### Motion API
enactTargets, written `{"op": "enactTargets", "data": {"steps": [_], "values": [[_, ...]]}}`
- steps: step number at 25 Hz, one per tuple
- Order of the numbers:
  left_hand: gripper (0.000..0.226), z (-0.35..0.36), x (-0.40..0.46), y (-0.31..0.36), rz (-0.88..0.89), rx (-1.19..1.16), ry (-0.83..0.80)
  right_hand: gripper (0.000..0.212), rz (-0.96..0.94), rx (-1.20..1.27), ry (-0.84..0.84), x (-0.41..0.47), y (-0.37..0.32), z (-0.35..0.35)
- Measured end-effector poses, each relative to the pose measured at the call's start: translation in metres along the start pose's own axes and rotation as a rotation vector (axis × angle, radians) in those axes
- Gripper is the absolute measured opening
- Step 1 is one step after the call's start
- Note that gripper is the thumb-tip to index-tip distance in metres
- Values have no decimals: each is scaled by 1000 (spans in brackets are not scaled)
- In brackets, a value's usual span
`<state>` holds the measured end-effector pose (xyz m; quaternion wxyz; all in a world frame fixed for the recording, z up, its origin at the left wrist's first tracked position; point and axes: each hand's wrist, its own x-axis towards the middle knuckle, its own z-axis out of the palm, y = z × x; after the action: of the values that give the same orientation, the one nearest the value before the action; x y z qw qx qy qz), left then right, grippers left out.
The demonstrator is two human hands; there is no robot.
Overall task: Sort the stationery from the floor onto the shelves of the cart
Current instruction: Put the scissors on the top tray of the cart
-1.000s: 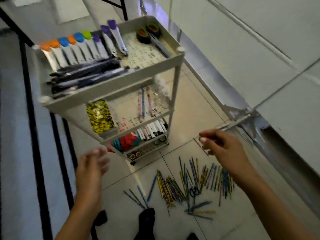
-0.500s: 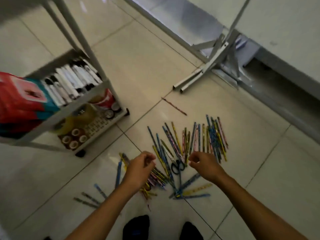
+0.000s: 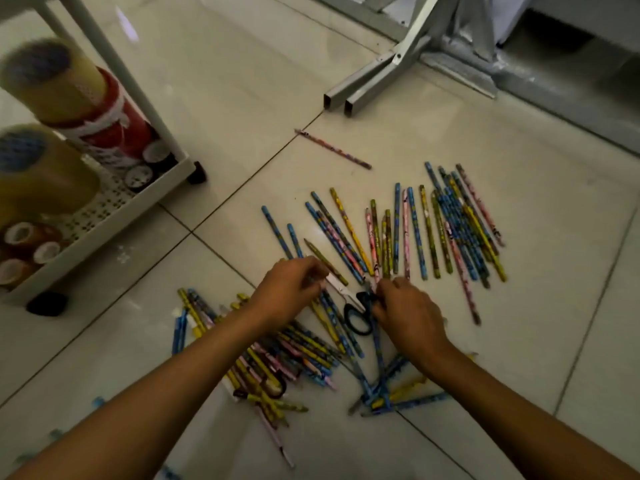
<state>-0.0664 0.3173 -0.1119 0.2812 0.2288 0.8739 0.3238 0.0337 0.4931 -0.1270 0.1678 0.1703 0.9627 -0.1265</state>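
Pencils (image 3: 446, 223): dozens spread on the floor (image 3: 519, 323) tiles in a fan and a heap; one stray pencil (image 3: 332, 148) lies apart, nearer the cart
Scissors (image 3: 356, 311): black-handled, among the pencils, between the two hands
Left hand (image 3: 289, 289): fingers curled low over the pencils at the scissors' blade; whether this grip is clamped on anything, cannot tell
Right hand (image 3: 408, 311): fingers curled at the scissors' handle, seemingly pinching it
Cart (image 3: 104, 220): bottom shelf already holds tape rolls (image 3: 52, 84)
Progress: judged partway; tapes are shelved, while the pencils and scissors on the floor remain to be sorted
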Motion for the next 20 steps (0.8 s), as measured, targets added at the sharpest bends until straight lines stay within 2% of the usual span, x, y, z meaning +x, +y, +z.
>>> {"op": "enactTargets", "data": {"steps": [6,9,13,15,17,20], "values": [[21,-9,-16,-5,95,61,131,10,-37,118,239,-1,1,-24],[31,1,-17,-5,183,122,174,6,-166,263,304,-4,-3,-39],[47,9,-10,2,260,162,279,9,-402,247,465,-10,-15,-58],[39,7,-7,7,313,178,328,9,-495,262,503,-12,-28,-70],[31,0,-14,7,349,98,377,10,-556,318,513,-19,-47,-78],[22,-10,-46,-8,218,-115,413,16,-576,478,544,-35,-73,-76]]}}
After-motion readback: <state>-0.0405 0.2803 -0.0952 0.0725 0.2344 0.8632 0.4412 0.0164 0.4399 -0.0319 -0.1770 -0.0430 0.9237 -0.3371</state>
